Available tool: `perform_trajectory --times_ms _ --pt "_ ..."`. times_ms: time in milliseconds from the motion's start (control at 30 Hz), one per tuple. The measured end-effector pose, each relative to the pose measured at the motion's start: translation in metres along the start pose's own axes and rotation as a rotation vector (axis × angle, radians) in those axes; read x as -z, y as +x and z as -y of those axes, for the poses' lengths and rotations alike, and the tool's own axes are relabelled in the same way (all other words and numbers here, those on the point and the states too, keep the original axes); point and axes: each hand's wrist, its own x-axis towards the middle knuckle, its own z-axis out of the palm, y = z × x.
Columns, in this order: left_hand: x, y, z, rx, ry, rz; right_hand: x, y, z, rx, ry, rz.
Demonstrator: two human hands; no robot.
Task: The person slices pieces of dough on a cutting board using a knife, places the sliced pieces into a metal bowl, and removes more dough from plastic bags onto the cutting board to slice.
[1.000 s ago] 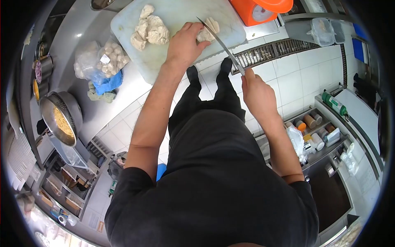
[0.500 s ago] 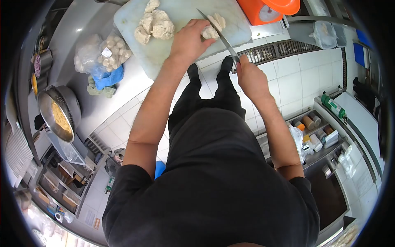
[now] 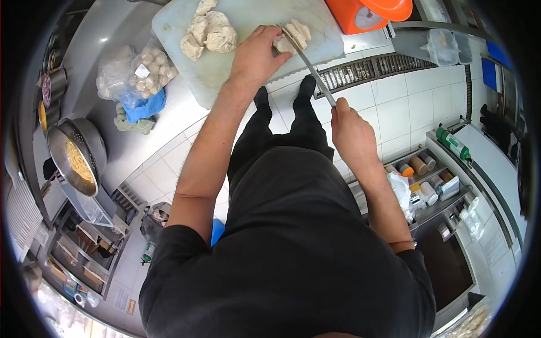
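On a pale cutting board my left hand rests with its fingers against a whitish, dough-like piece that is partly sliced. My right hand is closed round the handle of a long knife. The blade points up and to the left, and its tip end lies at the piece, beside my left fingertips. Larger lumps of the same pale stuff sit on the board, left of my left hand.
An orange scale stands right of the board. To the left are plastic bags of pale pieces, a blue cloth and a metal bowl with yellow shreds. Bottles and jars fill a tray at the right.
The knife and my right hand have shifted down and slightly right since the last frame. More slices show beside the blade. My left hand stays at the piece.
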Motion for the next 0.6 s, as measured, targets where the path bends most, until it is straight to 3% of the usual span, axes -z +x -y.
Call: perform_trajectory --times_ms 267,600 --pt "-0.002 -0.001 0.005 0.003 -0.035 -0.012 -0.048 0.05 -0.001 0.051 0.038 -0.052" --pt "0.0 -0.009 0.009 0.007 -0.087 -0.015 0.0 0.021 0.002 0.085 0.014 -0.09"
